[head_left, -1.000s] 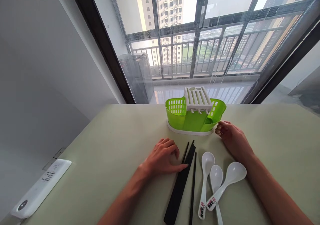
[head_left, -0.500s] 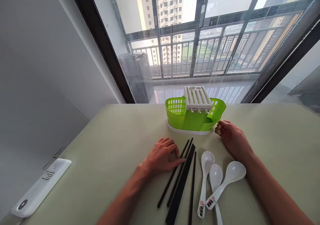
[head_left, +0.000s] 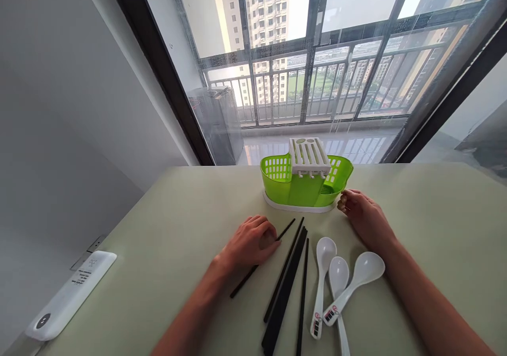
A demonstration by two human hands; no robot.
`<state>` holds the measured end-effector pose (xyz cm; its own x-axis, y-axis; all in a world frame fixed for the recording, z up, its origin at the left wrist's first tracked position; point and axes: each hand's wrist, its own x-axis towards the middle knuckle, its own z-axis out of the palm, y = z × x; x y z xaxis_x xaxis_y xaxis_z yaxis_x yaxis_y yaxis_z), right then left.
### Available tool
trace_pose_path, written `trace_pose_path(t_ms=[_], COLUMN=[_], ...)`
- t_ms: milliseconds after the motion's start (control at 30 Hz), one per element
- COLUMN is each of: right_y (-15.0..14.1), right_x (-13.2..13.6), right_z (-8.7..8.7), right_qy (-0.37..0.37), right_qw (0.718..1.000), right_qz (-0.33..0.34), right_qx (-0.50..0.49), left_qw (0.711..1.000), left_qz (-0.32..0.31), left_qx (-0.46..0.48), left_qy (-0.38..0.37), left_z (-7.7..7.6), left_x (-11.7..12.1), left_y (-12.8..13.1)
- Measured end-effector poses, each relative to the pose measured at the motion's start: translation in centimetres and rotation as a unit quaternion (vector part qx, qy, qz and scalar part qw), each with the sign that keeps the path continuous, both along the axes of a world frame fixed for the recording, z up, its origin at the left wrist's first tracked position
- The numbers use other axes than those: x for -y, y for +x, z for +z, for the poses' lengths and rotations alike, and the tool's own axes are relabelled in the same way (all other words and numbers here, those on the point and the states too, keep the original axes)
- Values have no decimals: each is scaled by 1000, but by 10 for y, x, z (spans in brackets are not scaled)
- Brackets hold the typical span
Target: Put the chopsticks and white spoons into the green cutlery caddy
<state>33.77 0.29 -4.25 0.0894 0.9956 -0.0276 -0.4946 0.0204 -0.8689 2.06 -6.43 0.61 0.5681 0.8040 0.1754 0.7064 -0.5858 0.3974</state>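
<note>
My left hand [head_left: 250, 242] is curled over one black chopstick [head_left: 285, 231], pinching it and holding it apart from the rest. Several more black chopsticks [head_left: 285, 287] lie in a bundle just to its right on the pale green table [head_left: 166, 250]. Three white spoons [head_left: 339, 287] lie right of the chopsticks. My right hand [head_left: 362, 216] rests on the table with its fingers curled against the right end of a green cutlery drainer [head_left: 304, 187] that has a white slotted insert [head_left: 309, 157].
A white remote-like device [head_left: 73, 295] lies at the table's left edge. Behind the table stands a large window with a dark frame [head_left: 166, 81], a balcony railing beyond it. A grey wall fills the left.
My left hand has drawn one chopstick leftward out of the bundle and curled over it. My right hand stays at the drainer. The view has shifted slightly.
</note>
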Motion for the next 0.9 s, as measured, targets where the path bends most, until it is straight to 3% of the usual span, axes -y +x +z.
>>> trace_pose_path(t_ms=[367,900], right_y=[1,0], right_x=[-1,-1], right_z=[-4,-3], right_qy=[12,11], right_qw=[1000,1000], right_qz=[9,2], right_qx=[8,4], left_qw=[1000,1000], left_qz=[4,5], left_qx=[-1,5], left_qy=[3,-11], left_z=[-5,0], left_x=[3,3], left_y=[5,3])
